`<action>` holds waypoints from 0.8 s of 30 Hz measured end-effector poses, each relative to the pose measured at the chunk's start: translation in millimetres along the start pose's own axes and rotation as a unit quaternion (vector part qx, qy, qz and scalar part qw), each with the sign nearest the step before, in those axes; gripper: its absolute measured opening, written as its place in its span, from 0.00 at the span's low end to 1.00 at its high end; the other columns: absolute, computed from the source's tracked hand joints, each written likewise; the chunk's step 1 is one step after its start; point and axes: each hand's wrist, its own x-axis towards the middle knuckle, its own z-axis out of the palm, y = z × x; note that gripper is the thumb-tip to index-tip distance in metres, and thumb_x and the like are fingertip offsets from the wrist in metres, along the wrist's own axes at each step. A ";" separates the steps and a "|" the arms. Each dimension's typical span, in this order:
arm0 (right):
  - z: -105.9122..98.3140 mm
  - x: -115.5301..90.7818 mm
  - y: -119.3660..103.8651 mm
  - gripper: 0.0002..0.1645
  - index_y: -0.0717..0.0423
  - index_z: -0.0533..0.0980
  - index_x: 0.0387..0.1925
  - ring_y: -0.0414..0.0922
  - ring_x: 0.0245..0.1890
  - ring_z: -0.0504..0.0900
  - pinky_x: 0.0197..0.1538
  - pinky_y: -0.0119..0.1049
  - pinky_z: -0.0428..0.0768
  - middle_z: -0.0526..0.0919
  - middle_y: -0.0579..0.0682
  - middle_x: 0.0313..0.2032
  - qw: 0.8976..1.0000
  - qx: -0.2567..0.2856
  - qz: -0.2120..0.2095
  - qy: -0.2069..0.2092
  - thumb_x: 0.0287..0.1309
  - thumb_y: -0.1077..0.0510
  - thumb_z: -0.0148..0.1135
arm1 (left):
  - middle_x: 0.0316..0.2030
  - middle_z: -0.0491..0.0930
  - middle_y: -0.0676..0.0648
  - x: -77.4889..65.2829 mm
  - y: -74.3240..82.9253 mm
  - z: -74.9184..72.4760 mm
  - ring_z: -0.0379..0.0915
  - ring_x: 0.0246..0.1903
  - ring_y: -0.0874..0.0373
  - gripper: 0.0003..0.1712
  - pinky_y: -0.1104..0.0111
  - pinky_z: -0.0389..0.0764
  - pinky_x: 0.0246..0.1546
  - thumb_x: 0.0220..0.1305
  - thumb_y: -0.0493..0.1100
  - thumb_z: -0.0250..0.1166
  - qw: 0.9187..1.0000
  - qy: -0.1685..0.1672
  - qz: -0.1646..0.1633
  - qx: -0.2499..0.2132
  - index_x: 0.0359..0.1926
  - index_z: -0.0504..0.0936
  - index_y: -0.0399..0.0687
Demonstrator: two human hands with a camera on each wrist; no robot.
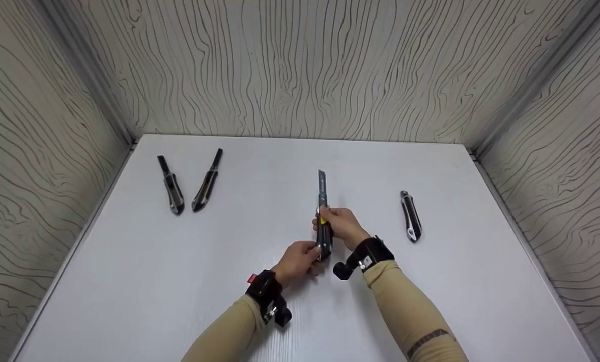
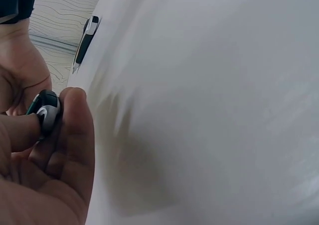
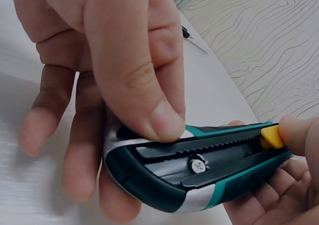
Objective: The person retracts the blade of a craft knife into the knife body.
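Observation:
A box cutter (image 1: pixel 324 234) with a dark green and black body is held in both hands over the white table, its long blade (image 1: pixel 322 183) extended away from the person. My left hand (image 1: pixel 297 259) pinches its tail end between thumb and fingers. Further up the body, my right hand (image 1: pixel 347 226) grips it, the thumb against the yellow slider (image 3: pixel 270 137). In the right wrist view, a screw and a toothed track show along the cutter's face. The left wrist view shows the tail end (image 2: pixel 49 116) between the left thumb and fingers; the blade is hidden there.
Two box cutters, one at far left (image 1: pixel 171 186) and one beside it (image 1: pixel 207 183), lie on the white table (image 1: pixel 129 281) with dark blades out. Another box cutter (image 1: pixel 411 216) lies at right with no blade showing. Patterned walls (image 1: pixel 300 70) stand behind and at both sides.

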 end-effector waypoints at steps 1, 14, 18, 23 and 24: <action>0.1 -0.1 -0.2 0.24 0.66 0.76 0.49 0.41 0.36 0.85 0.41 0.33 0.80 0.86 0.52 0.37 1.000 0.001 -0.001 -0.003 0.72 0.48 0.50 | 0.30 0.80 0.41 0.2 0.0 0.0 0.76 0.28 0.55 0.14 0.67 0.82 0.29 0.73 0.37 0.50 1.000 0.000 -0.001 0.000 0.42 0.79 0.31; -0.4 0.5 0.4 0.24 0.69 0.75 0.52 0.41 0.37 0.85 0.43 0.33 0.81 0.86 0.54 0.40 1.000 0.002 -0.015 -0.015 0.72 0.51 0.49 | 0.34 0.83 0.33 -0.4 -0.3 0.1 0.78 0.26 0.56 0.15 0.63 0.84 0.28 0.74 0.39 0.50 1.000 0.008 -0.012 -0.012 0.43 0.79 0.31; 0.0 1.0 1.0 0.24 0.69 0.75 0.52 0.41 0.37 0.85 0.43 0.33 0.80 0.86 0.54 0.41 1.000 0.003 -0.013 -0.013 0.72 0.51 0.50 | 0.36 0.83 0.32 0.2 -1.4 0.5 0.78 0.26 0.56 0.15 0.62 0.84 0.29 0.74 0.39 0.50 1.000 0.013 -0.011 -0.006 0.44 0.79 0.31; 0.4 1.8 1.4 0.23 0.69 0.74 0.54 0.41 0.37 0.85 0.44 0.33 0.81 0.86 0.54 0.41 1.000 0.008 -0.010 -0.015 0.72 0.52 0.50 | 0.37 0.83 0.31 0.9 -2.1 0.3 0.78 0.27 0.55 0.15 0.61 0.84 0.30 0.74 0.39 0.49 1.000 0.017 -0.015 0.004 0.45 0.79 0.31; 0.6 1.7 1.2 0.23 0.69 0.74 0.54 0.41 0.37 0.85 0.45 0.33 0.81 0.86 0.55 0.41 1.000 0.007 -0.009 -0.016 0.72 0.52 0.50 | 0.37 0.83 0.31 1.1 -2.3 0.2 0.78 0.27 0.55 0.15 0.60 0.84 0.31 0.74 0.39 0.49 1.000 0.018 -0.016 0.005 0.45 0.79 0.31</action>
